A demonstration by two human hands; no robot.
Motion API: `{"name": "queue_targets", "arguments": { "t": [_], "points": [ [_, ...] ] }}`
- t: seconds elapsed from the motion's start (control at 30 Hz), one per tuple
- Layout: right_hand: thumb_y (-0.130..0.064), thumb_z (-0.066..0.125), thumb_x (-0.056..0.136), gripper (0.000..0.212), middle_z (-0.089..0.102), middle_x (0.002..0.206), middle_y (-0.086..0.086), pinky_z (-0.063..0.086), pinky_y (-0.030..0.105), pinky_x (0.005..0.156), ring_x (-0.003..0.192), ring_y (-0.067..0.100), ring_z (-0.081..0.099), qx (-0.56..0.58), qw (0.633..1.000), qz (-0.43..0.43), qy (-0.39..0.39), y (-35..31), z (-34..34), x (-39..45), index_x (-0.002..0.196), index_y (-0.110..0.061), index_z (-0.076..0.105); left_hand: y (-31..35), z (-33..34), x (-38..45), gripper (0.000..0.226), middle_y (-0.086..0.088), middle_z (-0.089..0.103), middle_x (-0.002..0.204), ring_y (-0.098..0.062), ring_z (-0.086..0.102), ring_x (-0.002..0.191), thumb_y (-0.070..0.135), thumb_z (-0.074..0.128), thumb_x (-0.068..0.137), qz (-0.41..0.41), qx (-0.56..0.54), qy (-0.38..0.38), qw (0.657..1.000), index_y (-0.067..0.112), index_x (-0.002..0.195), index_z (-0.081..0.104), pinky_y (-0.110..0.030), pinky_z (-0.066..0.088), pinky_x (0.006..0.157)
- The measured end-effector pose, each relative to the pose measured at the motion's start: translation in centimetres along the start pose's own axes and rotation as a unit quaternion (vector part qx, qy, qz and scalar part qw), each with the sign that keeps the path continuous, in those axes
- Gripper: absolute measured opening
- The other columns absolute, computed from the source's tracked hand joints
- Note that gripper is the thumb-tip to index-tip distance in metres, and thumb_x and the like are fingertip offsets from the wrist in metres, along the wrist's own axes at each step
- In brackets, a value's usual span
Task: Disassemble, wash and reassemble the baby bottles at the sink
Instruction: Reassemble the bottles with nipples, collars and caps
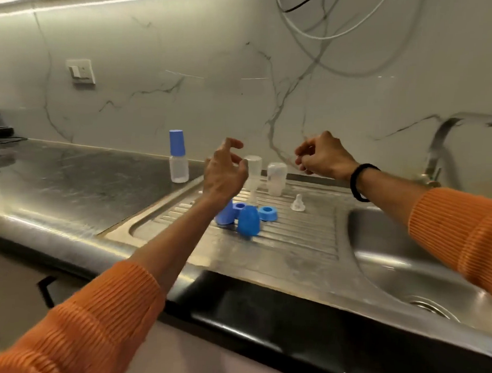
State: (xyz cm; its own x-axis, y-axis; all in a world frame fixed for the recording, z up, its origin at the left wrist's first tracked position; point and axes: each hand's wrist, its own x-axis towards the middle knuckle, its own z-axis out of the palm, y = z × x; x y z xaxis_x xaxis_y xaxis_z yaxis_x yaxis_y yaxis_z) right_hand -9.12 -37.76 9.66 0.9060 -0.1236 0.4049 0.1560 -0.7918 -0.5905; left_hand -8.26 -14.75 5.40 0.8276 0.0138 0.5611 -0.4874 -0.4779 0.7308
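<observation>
Here both hands hang in the air above the drainboard (292,253), holding nothing. The left hand (225,174) has its fingers loosely curled and spread, thumb apart, just beside an upturned clear bottle (253,169). Whether a fingertip brushes that bottle I cannot tell; motion blur hides the gap. The right hand (322,158) is raised further right, fingers drawn in loosely, with no part visible between them.

The task's things lie mostly below and between the hands. A second clear bottle (276,177) stands mouth down just right of the first, both with their long axes upright. In front of them on the ribbed steel sit two blue caps (248,221), two blue rings (267,213) and one clear teat (298,203), all loose and close together. One capped bottle (178,158) stands apart on the dark tabletop (70,178) to the left, not yet taken apart. The sink (405,249) and tap (444,144) lie to the right.

My reading is that the move in hand turns on the nearer upturned bottle: it lies directly right of the left hand and at the same height, so that hand is far better placed to close round its upright body. The right hand, higher and beyond the second bottle, would have to drop and come left.
</observation>
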Motion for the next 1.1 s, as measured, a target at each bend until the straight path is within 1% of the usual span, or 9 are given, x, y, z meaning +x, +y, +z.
{"name": "queue_targets", "arguments": {
  "t": [0.17, 0.27, 0.43, 0.6, 0.7, 0.87, 0.97, 1.03, 1.1],
  "points": [
    [-0.019, 0.076, 0.087, 0.035, 0.074, 0.112, 0.008, 0.05, 0.024, 0.084, 0.099, 0.019, 0.068, -0.083, 0.996, 0.009, -0.006, 2.7, -0.9, -0.7, 0.12, -0.01, 0.072, 2.3, 4.8, -0.6, 0.033, 0.001, 0.074, 0.109, -0.03, 0.055, 0.12, 0.032, 0.062, 0.094, 0.002, 0.082, -0.032, 0.996, 0.026, 0.127, 0.059, -0.043, 0.043, 0.105],
    [-0.034, 0.082, 0.084, 0.053, 0.073, 0.116, 0.007, 0.05, 0.026, 0.089, 0.107, 0.021, 0.068, -0.082, 0.996, 0.009, -0.029, 2.8, 1.0, 0.5, 0.128, -0.011, 0.067, 1.2, 6.0, 0.8, 0.035, -0.002, 0.071, 0.124, -0.032, 0.051, 0.127, 0.034, 0.058, 0.097, -0.028, 0.127, -0.042, 0.991, 0.024, 0.13, 0.057, -0.045, 0.041, 0.108],
    [-0.042, 0.083, 0.083, 0.074, 0.061, 0.142, 0.008, 0.047, 0.033, 0.106, 0.131, 0.024, 0.057, -0.076, 0.995, -0.002, -0.065, 2.5, 5.6, 3.9, 0.145, -0.014, 0.056, -0.9, 6.4, 1.5, 0.035, -0.002, 0.067, 0.13, -0.031, 0.045, 0.132, 0.034, 0.059, 0.098, -0.002, 0.211, -0.07, 0.975, 0.024, 0.132, 0.056, -0.042, 0.033, 0.109],
    [-0.041, 0.084, 0.079, 0.048, 0.067, 0.118, 0.007, 0.046, 0.031, 0.079, 0.107, 0.024, 0.063, -0.064, 0.998, 0.021, 0.008, 2.8, 8.4, 5.6, 0.115, -0.016, 0.064, -0.9, 6.4, 1.8, 0.032, 0.001, 0.067, 0.127, -0.028, 0.047, 0.13, 0.034, 0.059, 0.099, 0.032, 0.226, -0.056, 0.972, 0.025, 0.129, 0.058, -0.042, 0.032, 0.105],
    [-0.035, 0.085, 0.076, 0.04, 0.067, 0.109, 0.009, 0.056, 0.037, 0.078, 0.098, 0.025, 0.064, -0.044, 0.997, 0.032, 0.05, 3.3, 8.0, 5.2, 0.103, -0.013, 0.064, -1.0, 6.3, 1.3, 0.029, 0.002, 0.069, 0.125, -0.027, 0.047, 0.128, 0.032, 0.059, 0.1, 0.04, 0.216, -0.034, 0.975, 0.025, 0.128, 0.058, -0.04, 0.031, 0.103],
    [-0.041, 0.089, 0.075, 0.051, 0.067, 0.111, 0.006, 0.058, 0.034, 0.078, 0.1, 0.024, 0.066, 0.025, 0.993, 0.045, 0.105, 4.7, 2.5, 2.7, 0.11, -0.014, 0.064, 0.5, 6.8, 0.2, 0.026, 0.001, 0.074, 0.104, -0.026, 0.055, 0.112, 0.026, 0.061, 0.098, 0.143, 0.163, 0.018, 0.976, 0.021, 0.123, 0.066, -0.037, 0.041, 0.092],
    [-0.043, 0.09, 0.075, 0.056, 0.066, 0.111, 0.007, 0.063, 0.043, 0.082, 0.099, 0.026, 0.07, 0.071, 0.988, 0.078, 0.117, 6.3, -2.8, -1.2, 0.116, -0.014, 0.064, 2.8, 8.9, -2.2, 0.022, 0.003, 0.075, 0.095, -0.026, 0.058, 0.099, 0.025, 0.067, 0.094, 0.254, 0.089, -0.009, 0.963, 0.017, 0.113, 0.071, -0.036, 0.044, 0.088],
    [-0.04, 0.089, 0.078, 0.053, 0.068, 0.107, 0.007, 0.066, 0.039, 0.074, 0.092, 0.024, 0.074, 0.117, 0.981, 0.101, 0.118, 7.6, -5.9, -4.6, 0.117, -0.015, 0.064, 4.5, 10.4, -3.7, 0.018, 0.008, 0.075, 0.094, -0.018, 0.059, 0.096, 0.025, 0.069, 0.094, 0.276, 0.041, -0.035, 0.96, 0.018, 0.11, 0.072, -0.022, 0.039, 0.09],
    [-0.035, 0.089, 0.079, 0.049, 0.072, 0.103, 0.009, 0.065, 0.034, 0.066, 0.085, 0.024, 0.077, 0.169, 0.971, 0.133, 0.103, 9.1, -8.5, -8.1, 0.116, -0.014, 0.065, 6.1, 11.8, -4.7, 0.012, 0.012, 0.074, 0.093, -0.01, 0.064, 0.091, 0.026, 0.067, 0.096, 0.263, -0.001, -0.045, 0.964, 0.021, 0.105, 0.074, -0.023, 0.044, 0.093]
  ]
}}
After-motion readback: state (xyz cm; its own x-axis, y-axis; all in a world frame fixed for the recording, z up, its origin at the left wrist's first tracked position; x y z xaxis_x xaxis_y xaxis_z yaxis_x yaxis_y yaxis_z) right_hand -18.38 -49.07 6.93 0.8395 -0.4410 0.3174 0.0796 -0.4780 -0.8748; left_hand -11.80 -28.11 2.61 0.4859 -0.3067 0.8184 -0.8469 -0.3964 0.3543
